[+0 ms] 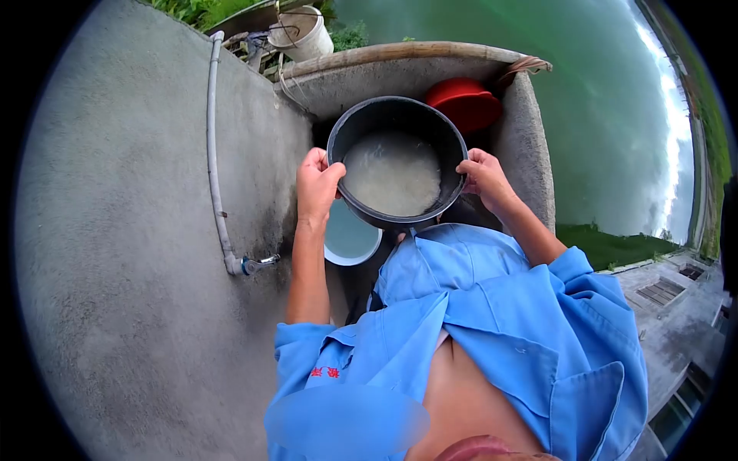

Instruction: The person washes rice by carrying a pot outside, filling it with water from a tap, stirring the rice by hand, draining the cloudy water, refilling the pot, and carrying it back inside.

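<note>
Between my two hands is a round, dark pot [396,115], tipped so that its inside faces me. Cloudy water [390,165] and pale grains that look like rice lie in its bottom. My left hand [317,184] grips the rim on the left, thumb over the edge. On the opposite side my right hand [484,178] pinches the rim, its fingers partly hidden beneath. Below the pot, near my left wrist, a white basin [358,262] holds pale water and is partly covered by the pot.
A red basin [463,104] leans in the corner of the low concrete wall [532,146], topped by a bamboo pole [407,51]. At left, a pipe [213,138] runs down to a tap [261,263]. Beyond are a white bucket [309,37] and green water [607,131].
</note>
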